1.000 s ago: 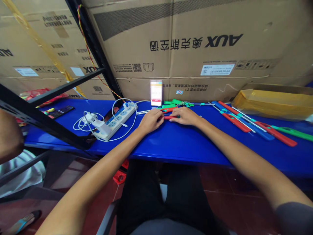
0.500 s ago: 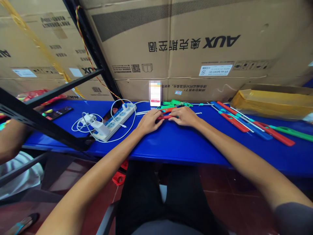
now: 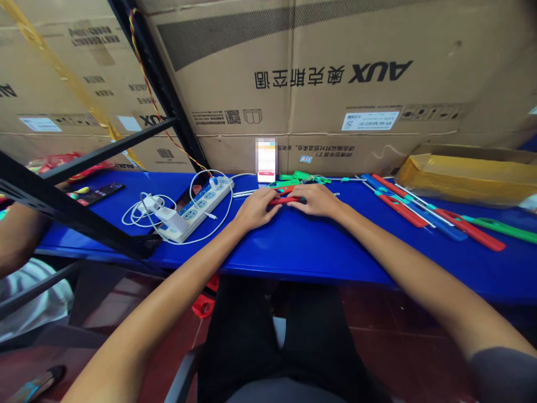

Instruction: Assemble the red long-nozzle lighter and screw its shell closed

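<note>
My left hand [image 3: 257, 208] is closed around the left end of a slim red handle [image 3: 286, 200], which looks like the body of a long-nosed lighter. My right hand [image 3: 315, 200] grips its other end, where a dark green part shows by the fingers. Both hands rest low over the blue table, and the fingers cover much of the handle. Just behind them lie another red handle [image 3: 285, 190] and green handles [image 3: 298, 177]. Thin metal rods [image 3: 245, 193] stick out to the left of my left hand.
A lit phone [image 3: 267, 162] stands against the cardboard box [image 3: 319, 112]. A white power strip [image 3: 201, 210] with cables is on the left, near a black shelf frame [image 3: 100, 221]. Several long-nosed lighters [image 3: 403, 208] lie right, before an open carton [image 3: 448, 176]. Another person's arm [image 3: 23, 229] is far left.
My right hand has shifted slightly left along the red handle, and more of the dark green part shows. My left hand stays about where it was.
</note>
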`<state>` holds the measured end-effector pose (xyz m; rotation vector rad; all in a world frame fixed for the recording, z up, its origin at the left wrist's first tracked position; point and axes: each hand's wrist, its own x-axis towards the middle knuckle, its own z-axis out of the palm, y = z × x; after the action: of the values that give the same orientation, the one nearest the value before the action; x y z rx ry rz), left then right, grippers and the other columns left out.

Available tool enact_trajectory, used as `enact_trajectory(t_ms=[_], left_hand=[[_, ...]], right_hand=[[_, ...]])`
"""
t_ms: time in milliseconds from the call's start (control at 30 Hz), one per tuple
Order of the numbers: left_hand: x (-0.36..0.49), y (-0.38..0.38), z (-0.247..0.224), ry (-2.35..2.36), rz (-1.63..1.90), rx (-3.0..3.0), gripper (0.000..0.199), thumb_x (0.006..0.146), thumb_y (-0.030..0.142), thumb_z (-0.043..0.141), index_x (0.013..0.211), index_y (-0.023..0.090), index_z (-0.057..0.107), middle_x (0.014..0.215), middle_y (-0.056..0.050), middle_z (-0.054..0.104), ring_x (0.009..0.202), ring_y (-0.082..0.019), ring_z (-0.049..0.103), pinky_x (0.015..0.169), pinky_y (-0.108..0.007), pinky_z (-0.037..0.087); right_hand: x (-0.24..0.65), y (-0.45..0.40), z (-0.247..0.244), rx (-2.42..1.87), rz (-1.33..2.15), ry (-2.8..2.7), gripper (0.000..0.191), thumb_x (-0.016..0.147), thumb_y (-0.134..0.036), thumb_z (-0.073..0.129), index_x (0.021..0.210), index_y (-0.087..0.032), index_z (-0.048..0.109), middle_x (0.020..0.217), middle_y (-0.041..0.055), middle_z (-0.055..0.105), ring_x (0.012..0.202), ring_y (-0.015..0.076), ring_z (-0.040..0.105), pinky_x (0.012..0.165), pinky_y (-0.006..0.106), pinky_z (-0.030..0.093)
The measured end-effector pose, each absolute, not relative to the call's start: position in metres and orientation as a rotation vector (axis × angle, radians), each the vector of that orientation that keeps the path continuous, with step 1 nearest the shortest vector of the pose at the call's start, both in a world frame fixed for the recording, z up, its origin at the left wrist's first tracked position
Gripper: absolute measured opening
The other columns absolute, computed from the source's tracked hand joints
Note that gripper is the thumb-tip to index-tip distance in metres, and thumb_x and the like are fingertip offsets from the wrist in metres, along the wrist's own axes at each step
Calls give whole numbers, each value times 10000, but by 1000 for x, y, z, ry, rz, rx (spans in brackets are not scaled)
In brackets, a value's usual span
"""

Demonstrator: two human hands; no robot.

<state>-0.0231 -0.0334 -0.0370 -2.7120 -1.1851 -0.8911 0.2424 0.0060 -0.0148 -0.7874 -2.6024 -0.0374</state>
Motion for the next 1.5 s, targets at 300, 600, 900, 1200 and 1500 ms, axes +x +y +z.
enact_trajectory(t_ms=[300,600,900,1200,1500], left_hand=[[-23,-26,-38,-1338,-846,-2699,277,1086,249,480,1206,188,722,1103,-116,744,1058,-290,676,991,-463,567],[-23,-32,-33,-1360,-905,-2628,231,1028,251,530,1144,189,719,1175,-129,698,1115,-325,596,1031,-520,509],[-24,-28,-35,-1261,-856,-2741,220,939,204,594,1123,211,715,1149,-111,702,1116,-322,592,1014,-509,521],[-24,-29,-34,-1233,-847,-2771,233,919,174,589,1119,203,706,1147,-108,746,1066,-319,591,981,-518,525],[-22,-29,-32,-1222,-843,-2792,193,909,163,596,1069,220,687,1170,-100,749,1074,-312,598,996,-501,526]], right_hand=[[250,14,-13,-870,13,-2603,233,1059,-361,670,1196,-256,828,1127,84,821,1028,285,716,920,440,551],[270,31,-2,-988,-50,-2602,332,1090,-358,564,1167,-195,842,1152,148,765,1156,325,664,1061,480,526],[320,67,-6,-1368,-117,-2471,351,1035,-294,563,1176,-172,860,1163,171,800,1128,353,696,1035,496,542],[329,75,-23,-1414,-92,-2395,348,1000,-242,573,1221,-170,832,1206,160,785,1195,341,680,1118,502,529],[334,86,-39,-1479,-37,-2324,459,980,-272,662,1416,-139,716,1362,214,722,1308,391,645,1174,564,504]])
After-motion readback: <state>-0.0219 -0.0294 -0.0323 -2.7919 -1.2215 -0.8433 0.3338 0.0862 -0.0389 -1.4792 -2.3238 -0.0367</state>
